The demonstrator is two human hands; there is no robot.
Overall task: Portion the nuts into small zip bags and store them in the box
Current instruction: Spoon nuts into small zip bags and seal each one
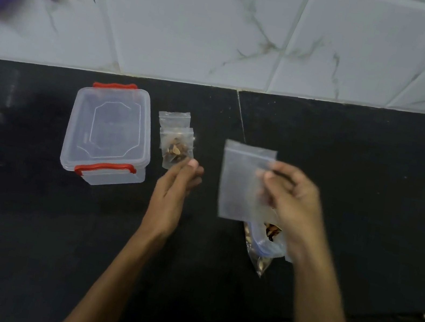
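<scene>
— Nuts (270, 229) sit in the big bag (261, 250) on the black counter (347, 162), under the right hand (293, 203), which pinches an empty zip bag (241, 183). Filling is likely next.
— And the left hand (171, 196)?
— Fingers loosely bent, holding nothing, just at the filled small bags (176, 143).
— Room?
— The clear box (109, 134) stands latched beside them; it must be opened. Bare counter lies to the right.

Clear plastic box (109, 132), matt counter (347, 162)
</scene>
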